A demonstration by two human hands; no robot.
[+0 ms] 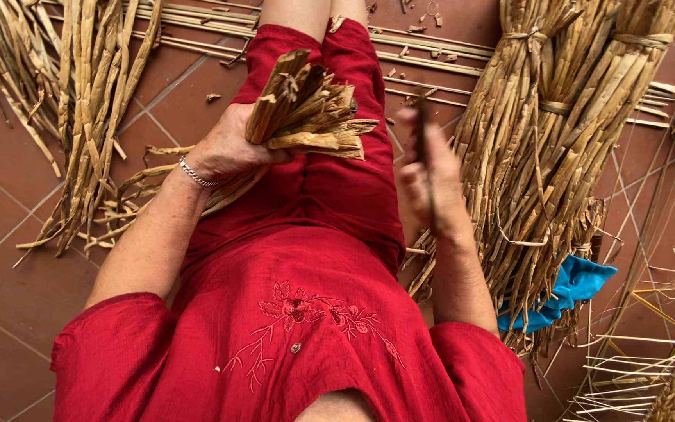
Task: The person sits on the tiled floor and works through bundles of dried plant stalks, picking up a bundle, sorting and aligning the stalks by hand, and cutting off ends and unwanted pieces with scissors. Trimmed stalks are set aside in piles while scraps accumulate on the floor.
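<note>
Red floor tiles (9,297) lay below. Left hand (224,148) squeezed stiff, light reeds (306,113) low down; right hand (431,184) pinched a blurry stick (423,129).

Terracotta tiled floor (9,328), pale grout lines, soft even daylight

- My left hand (224,148), centre frame, grips a reed bundle (306,113) over my lap.
- My right hand (427,184) lies right of it.
- Tied sheaves (556,117) stand upper right; loose stalks (95,101) upper left.
- A cloth (576,289) lies lower right, under the sheaves.
</note>
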